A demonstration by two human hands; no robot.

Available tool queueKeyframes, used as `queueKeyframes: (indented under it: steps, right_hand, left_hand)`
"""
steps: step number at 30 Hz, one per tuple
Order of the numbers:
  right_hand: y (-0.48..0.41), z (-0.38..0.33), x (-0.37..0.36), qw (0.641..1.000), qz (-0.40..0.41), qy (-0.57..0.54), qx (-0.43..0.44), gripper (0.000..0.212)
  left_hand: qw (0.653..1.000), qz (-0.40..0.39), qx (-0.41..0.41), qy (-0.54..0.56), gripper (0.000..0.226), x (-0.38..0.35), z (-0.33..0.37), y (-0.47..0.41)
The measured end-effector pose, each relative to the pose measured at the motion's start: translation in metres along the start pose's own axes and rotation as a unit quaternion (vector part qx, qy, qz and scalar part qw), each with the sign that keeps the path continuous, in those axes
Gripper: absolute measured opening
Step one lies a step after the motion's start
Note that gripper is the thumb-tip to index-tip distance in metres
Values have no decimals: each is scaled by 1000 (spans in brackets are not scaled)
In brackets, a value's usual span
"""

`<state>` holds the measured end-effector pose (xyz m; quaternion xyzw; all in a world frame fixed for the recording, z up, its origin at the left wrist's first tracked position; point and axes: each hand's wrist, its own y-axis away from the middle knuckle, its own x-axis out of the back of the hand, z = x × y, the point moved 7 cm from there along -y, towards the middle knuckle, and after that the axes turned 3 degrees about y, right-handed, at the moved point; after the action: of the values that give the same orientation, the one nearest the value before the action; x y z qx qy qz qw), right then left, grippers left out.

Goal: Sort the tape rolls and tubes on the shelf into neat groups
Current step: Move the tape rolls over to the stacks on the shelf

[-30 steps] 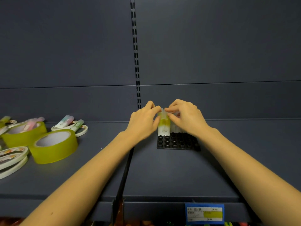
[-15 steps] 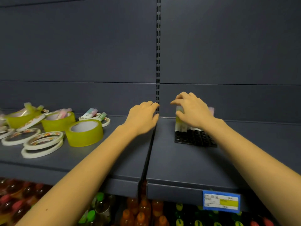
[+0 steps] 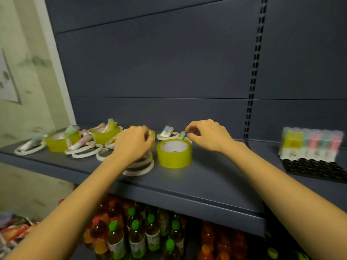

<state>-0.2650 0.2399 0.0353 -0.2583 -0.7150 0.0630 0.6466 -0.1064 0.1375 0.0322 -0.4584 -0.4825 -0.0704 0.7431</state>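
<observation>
Head view: both hands (image 3: 134, 140) (image 3: 207, 135) curled, hovering over tape rolls (image 3: 174, 152).

Change log: your left hand (image 3: 134, 141) and right hand (image 3: 208, 136) have left the upright tubes (image 3: 311, 143) in the black tray (image 3: 315, 168), now at the shelf's (image 3: 206, 182) right end. Both hands hover, fingers curled, over the tape rolls (image 3: 174, 152) mid-shelf.

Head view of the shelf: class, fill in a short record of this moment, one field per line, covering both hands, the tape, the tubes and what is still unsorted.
left hand: over the thin white tape rings
right hand: fingers curled beside a tube lying behind the nearest yellow tape roll
sorted tubes: upright in the black tray, far right
unsorted: rolls and tubes mixed at left
</observation>
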Motion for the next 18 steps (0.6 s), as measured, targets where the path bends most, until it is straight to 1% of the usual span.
queueKeyframes:
  steps: [3, 6, 8, 11, 14, 16, 18]
  right_hand:
    - [-17, -44, -18, 1000, -4, 0, 22, 26]
    - [-29, -82, -34, 999, -11, 7, 36, 25]
    - [-34, -99, -42, 999, -13, 13, 35, 24]
    - [-38, -115, -51, 999, -7, 34, 24, 25]
    - [-37, -120, -52, 997, 0, 76, 15, 25]
    - [-36, -123, -54, 993, 3, 119, 11, 28]
    - [-34, -129, -60, 986, -12, 168, 18, 30]
  left_hand:
    - [996, -62, 40, -58, 34, -8, -52, 11]
    - [985, -122, 66, -98, 51, -22, -87, 20]
    - [981, -156, 73, -87, 53, -34, -99, 24]
    - [977, -199, 75, -11, 44, -45, -104, 25]
    - [976, -205, 64, 38, 45, -43, -108, 22]
    - [978, -194, 64, 50, 48, -35, -123, 18]
    - [979, -185, 64, 50, 50, -26, -142, 14]
